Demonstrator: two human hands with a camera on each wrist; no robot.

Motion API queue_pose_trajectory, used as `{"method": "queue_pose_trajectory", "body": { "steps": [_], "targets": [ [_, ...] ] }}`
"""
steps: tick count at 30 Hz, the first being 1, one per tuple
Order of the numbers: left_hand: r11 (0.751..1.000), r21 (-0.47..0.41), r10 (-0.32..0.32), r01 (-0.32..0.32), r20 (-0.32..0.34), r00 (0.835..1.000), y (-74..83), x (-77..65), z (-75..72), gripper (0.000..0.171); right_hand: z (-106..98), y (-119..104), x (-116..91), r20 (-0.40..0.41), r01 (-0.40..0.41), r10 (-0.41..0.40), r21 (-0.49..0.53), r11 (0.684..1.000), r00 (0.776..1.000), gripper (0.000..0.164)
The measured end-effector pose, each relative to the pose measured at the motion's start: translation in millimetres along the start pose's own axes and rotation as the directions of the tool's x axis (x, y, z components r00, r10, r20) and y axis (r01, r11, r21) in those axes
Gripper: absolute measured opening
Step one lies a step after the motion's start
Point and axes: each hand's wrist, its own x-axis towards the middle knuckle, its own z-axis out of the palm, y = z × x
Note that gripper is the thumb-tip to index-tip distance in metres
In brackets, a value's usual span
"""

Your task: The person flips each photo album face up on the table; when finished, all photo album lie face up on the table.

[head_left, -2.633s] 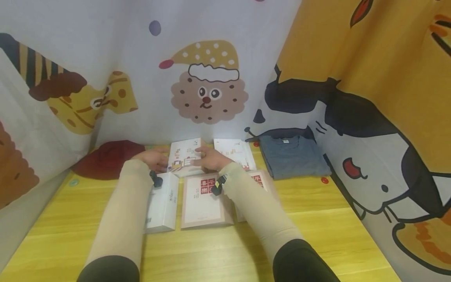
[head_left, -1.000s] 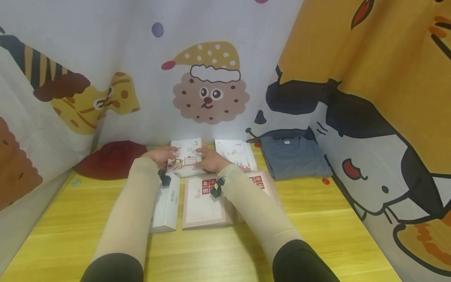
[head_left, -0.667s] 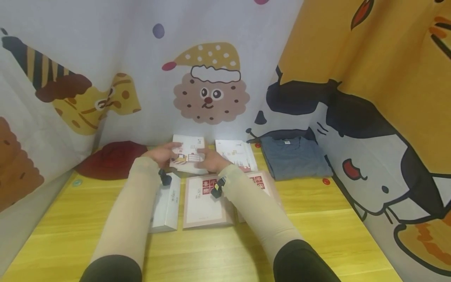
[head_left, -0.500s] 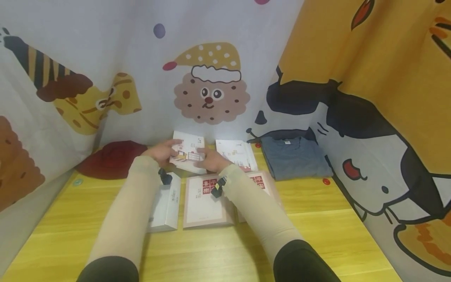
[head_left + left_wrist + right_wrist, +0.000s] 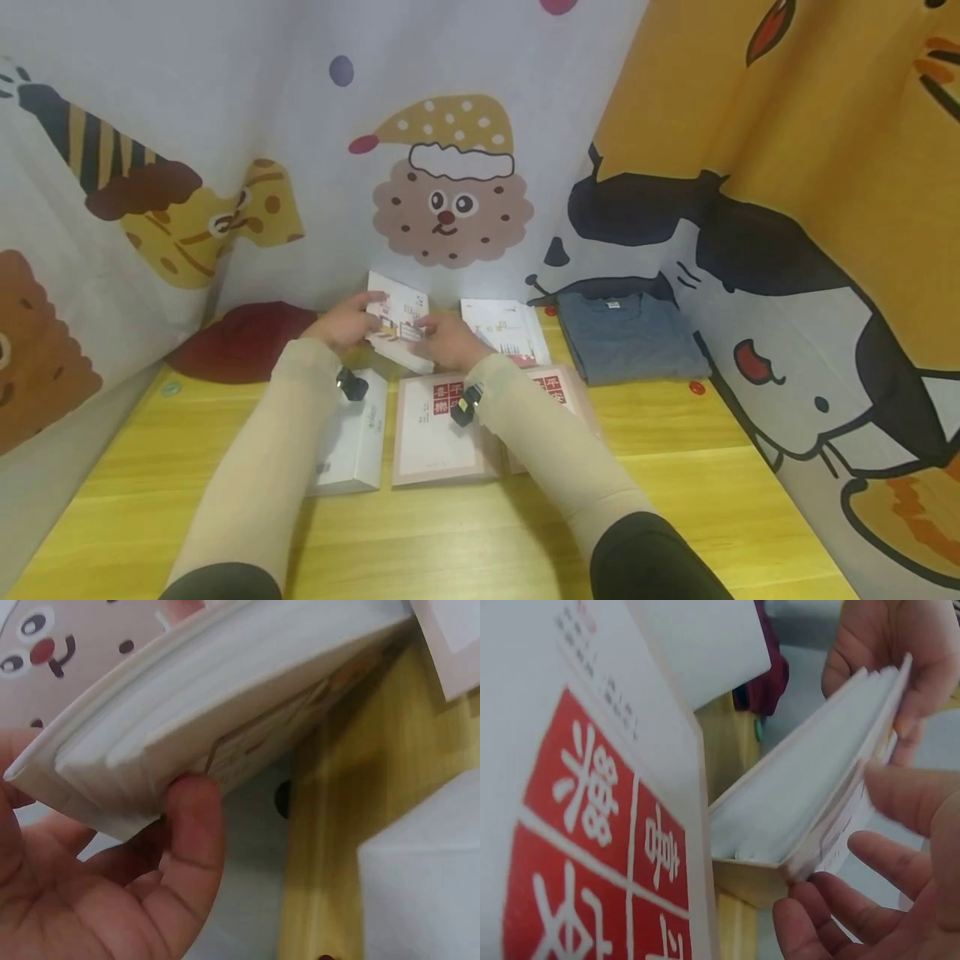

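Note:
Both hands hold a white book (image 5: 401,321) with a printed picture cover, raised and tilted at the back of the table. My left hand (image 5: 345,323) grips its left side; in the left wrist view the thumb (image 5: 196,817) presses the cover near a corner. My right hand (image 5: 453,342) holds the opposite side. In the right wrist view its thumb (image 5: 900,791) lies on the cover and the other fingers touch the lower corner. Thick page layers (image 5: 802,772) show along the book's edge. Another white book (image 5: 498,325) lies right of the right hand.
In front stand a white tent-shaped card (image 5: 352,454) and a pink-bordered one (image 5: 435,442) with red characters; a similar card (image 5: 558,392) is partly behind the right forearm. A dark red hat (image 5: 240,342) lies left, a folded grey T-shirt (image 5: 637,342) right. A printed curtain (image 5: 300,108) hangs behind.
My left hand has moved in from beside the book and taken hold of it. The book has risen off the table and tilted, its far left corner lifting; the right hand stays near its side.

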Motion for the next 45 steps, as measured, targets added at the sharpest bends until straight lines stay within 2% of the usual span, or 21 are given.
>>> {"method": "queue_pose_trajectory", "body": {
  "steps": [4,7,10,13,15,17,19,22,25,28,34,38,41,43,44,45],
  "targets": [
    [0.997,0.043,0.065,-0.063,-0.041,0.997,8.1,-7.3,4.2,0.076,-0.3,-4.0,-5.7,0.014,0.084,-0.085,0.044,0.995,0.996,0.06],
    [0.993,0.051,0.113,-0.11,-0.052,0.992,12.3,-7.9,7.2,0.079,-1.8,-6.1,-9.8,0.027,0.094,-0.098,0.105,0.99,0.995,0.067],
    [0.989,0.022,0.148,-0.147,-0.065,0.987,14.9,-6.5,11.2,0.082,-4.0,-6.2,-10.1,0.028,0.083,-0.089,0.171,0.982,0.996,0.07],
    [0.984,-0.016,0.176,-0.178,-0.08,0.981,14.6,-3.2,14.4,0.08,-6.0,-4.8,-8.8,0.023,0.047,-0.058,0.323,0.945,0.998,0.065],
    [0.982,-0.029,0.186,-0.189,-0.074,0.98,13.6,-2.1,17.0,0.077,-6.8,-2.8,-7.3,0.018,0.019,-0.03,0.43,0.903,0.999,0.061],
    [0.984,-0.023,0.174,-0.175,-0.044,0.984,11.6,-1.3,18.9,0.076,-7.7,-0.9,-6.5,0.018,-0.004,-0.007,0.516,0.857,1.0,0.06],
    [0.989,-0.005,0.148,-0.148,-0.006,0.989,9.5,-1.6,20.8,0.079,-8.4,1.1,-5.7,0.011,-0.003,-0.003,0.54,0.842,1.0,0.061],
    [0.995,0.031,0.095,-0.096,0.045,0.994,6.5,-1.7,22.8,0.088,-9.0,3.5,-5.8,-0.004,0.004,-0.002,0.51,0.86,1.0,0.067],
    [0.997,0.056,0.053,-0.056,0.061,0.997,3.6,-0.7,23.2,0.092,-9.7,4.5,-7.2,-0.029,0.007,0.005,0.401,0.916,1.0,0.076],
    [0.995,0.088,0.036,-0.044,0.089,0.995,-0.2,0.7,21.4,0.09,-10.3,3.6,-10.0,-0.035,-0.004,0.015,0.288,0.958,0.999,0.083],
    [0.984,0.175,-0.026,0.0,0.15,0.988,-11.0,2.1,13.1,0.081,-8.9,3.1,-11.6,-0.019,-0.017,0.022,0.232,0.973,1.0,0.079],
    [0.93,0.367,-0.033,-0.023,0.146,0.989,-18.2,6.1,6.4,0.075,-7.1,6.5,-9.4,-0.028,-0.041,0.048,0.231,0.972,0.998,0.074],
    [0.952,0.306,-0.052,0.001,0.159,0.986,-20.6,5.9,3.5,0.073,-6.1,8.6,-8.5,-0.026,-0.066,0.074,0.252,0.965,0.997,0.072],
    [0.981,0.189,-0.085,0.052,0.173,0.981,-21.2,5.0,1.9,0.075,-5.6,9.6,-8.2,-0.021,-0.082,0.091,0.274,0.958,0.996,0.071],
    [0.99,0.118,-0.095,0.074,0.187,0.978,-21.1,4.4,1.2,0.075,-5.4,9.8,-8.3,-0.017,-0.089,0.097,0.281,0.956,0.995,0.07],
    [0.993,0.086,-0.095,0.079,0.203,0.975,-21.0,3.5,0.1,0.077,-5.1,9.9,-8.4,-0.01,-0.096,0.104,0.295,0.951,0.995,0.07]
  ]
}}
